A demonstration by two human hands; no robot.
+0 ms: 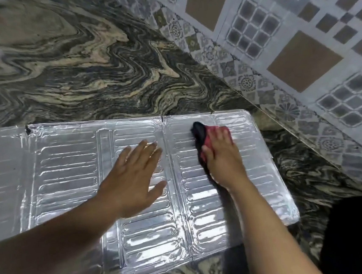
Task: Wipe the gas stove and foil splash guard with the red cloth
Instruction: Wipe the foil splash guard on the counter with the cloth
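The foil splash guard (68,169) lies unfolded and flat on the marbled stone counter, its ribbed panels shining. My left hand (133,176) rests flat on the middle panel with straight, spread fingers. My right hand (221,155) presses the red cloth (206,134) onto the far end of the right panel; the cloth shows red with a dark edge past my fingers and thumb, and most of it is hidden under my palm. The gas stove is out of view.
The dark swirled granite counter (80,69) stretches beyond the guard. A patterned tiled wall (288,49) runs along the right. A dark object (361,230) sits at the lower right corner. A torn notch (28,130) marks the guard's far edge.
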